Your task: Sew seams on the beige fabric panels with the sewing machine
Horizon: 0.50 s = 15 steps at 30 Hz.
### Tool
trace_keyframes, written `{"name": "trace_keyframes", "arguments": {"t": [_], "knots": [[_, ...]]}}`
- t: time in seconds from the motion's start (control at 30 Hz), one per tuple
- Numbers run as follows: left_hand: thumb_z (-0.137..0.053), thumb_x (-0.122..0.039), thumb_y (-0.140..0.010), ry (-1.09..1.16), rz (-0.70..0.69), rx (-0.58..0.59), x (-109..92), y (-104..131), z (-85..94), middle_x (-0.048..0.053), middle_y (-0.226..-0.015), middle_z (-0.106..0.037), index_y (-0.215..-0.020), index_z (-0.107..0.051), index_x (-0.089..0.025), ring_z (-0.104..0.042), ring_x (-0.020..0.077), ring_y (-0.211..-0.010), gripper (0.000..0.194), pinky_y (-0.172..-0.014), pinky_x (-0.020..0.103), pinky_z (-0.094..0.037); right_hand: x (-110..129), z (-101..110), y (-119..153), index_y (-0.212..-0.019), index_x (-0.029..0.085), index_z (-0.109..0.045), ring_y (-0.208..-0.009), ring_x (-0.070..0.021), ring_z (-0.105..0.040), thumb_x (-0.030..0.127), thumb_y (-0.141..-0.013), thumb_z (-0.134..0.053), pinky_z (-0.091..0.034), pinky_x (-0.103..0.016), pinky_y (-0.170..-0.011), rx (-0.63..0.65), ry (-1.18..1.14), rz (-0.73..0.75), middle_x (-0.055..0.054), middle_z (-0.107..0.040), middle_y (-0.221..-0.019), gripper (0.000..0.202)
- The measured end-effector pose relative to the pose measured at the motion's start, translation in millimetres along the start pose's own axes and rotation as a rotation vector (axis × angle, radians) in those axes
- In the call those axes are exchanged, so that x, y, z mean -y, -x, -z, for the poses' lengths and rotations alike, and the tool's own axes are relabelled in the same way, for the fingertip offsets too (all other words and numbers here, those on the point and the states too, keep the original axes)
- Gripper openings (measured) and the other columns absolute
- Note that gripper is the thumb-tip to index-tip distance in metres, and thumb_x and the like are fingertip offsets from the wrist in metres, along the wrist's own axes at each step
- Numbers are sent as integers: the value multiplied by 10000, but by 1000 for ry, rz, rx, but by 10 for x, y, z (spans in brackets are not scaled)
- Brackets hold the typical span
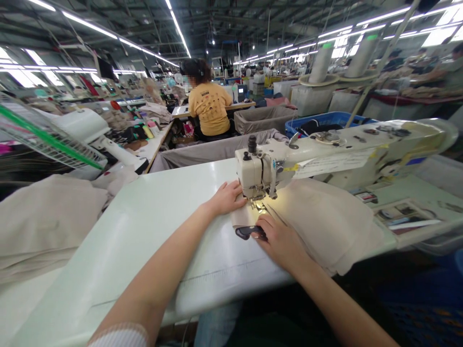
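My left hand [227, 198] lies on the pale table at the left of the sewing machine head [251, 173], fingers stretched out and touching the edge of a beige fabric piece [325, 221]. Close in front of the lit presser foot [260, 206], my right hand [278, 239] rests on the same fabric with its fingers curled. A dark looped handle [244, 233], looking like that of scissors, sticks out from under these fingers. Thin blade-like lines show beyond the knuckles; my hand hides how they join. The fabric passes under the foot and spreads to the right beneath the machine arm.
Stacked beige fabric [47, 217] lies at the left, below a wire rack [50, 130]. A grey cloth-lined bin [202, 149] stands behind the table. A tray of small tools [405, 217] is at the right. Farther off, a person in a yellow shirt [210, 108] sits.
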<state>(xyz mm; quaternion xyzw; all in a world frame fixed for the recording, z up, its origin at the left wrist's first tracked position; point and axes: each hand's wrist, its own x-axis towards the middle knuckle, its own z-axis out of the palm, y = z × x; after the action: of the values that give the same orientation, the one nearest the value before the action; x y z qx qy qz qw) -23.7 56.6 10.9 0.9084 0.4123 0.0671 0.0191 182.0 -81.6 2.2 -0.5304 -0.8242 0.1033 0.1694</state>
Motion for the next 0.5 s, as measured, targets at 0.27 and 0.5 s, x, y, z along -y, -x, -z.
{"name": "trace_keyframes", "arguments": {"t": [0.27, 0.5], "knots": [[-453, -185, -968, -94, 102, -6, -564, 271, 54, 121, -1039, -675, -982, -687, -157, -640, 255, -1030, 236, -943, 405, -523, -37, 6, 40, -1124, 195, -646, -966, -220, -683, 272, -975, -588, -513, -312, -745, 21, -17, 20, -62, -675, -1223, 177], [-429, -182, -988, 156, -192, -64, -853, 720, -8, 105, -1108, -660, -1054, -643, -176, -617, 239, -1118, 224, -987, 393, -546, -61, 16, 74, -1272, 221, -640, -1026, -231, -698, 242, -989, -510, -550, -344, -839, 47, -32, 7, -95, -641, -1355, 312]]}}
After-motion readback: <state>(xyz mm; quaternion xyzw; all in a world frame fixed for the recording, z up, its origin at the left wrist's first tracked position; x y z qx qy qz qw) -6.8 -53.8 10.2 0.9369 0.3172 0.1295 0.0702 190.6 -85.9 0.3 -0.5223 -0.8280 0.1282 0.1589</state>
